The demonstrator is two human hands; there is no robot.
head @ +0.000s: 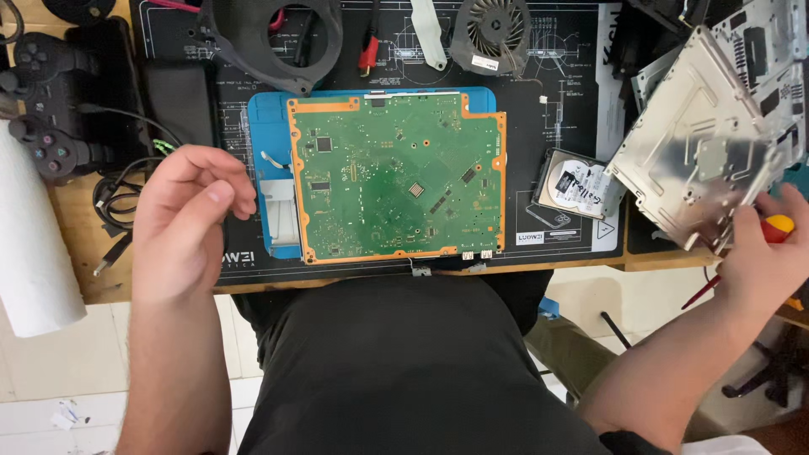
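Before you, a green circuit board [396, 173] lies on a blue tray [268, 126] atop the dark mat [573, 101]. A hard drive [577, 187] sits right; a black game controller [46, 101] and white paper roll [29, 244] left.

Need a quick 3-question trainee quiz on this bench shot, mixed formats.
1. True or false: the left hand rests on the green circuit board.
2. Which hand grips the red and yellow tool?
3. The hard drive lies: A) left of the board, B) right of the board, C) on it.

Key: 1 false, it hovers curled and empty beside the board. 2 the right hand. 3 B.
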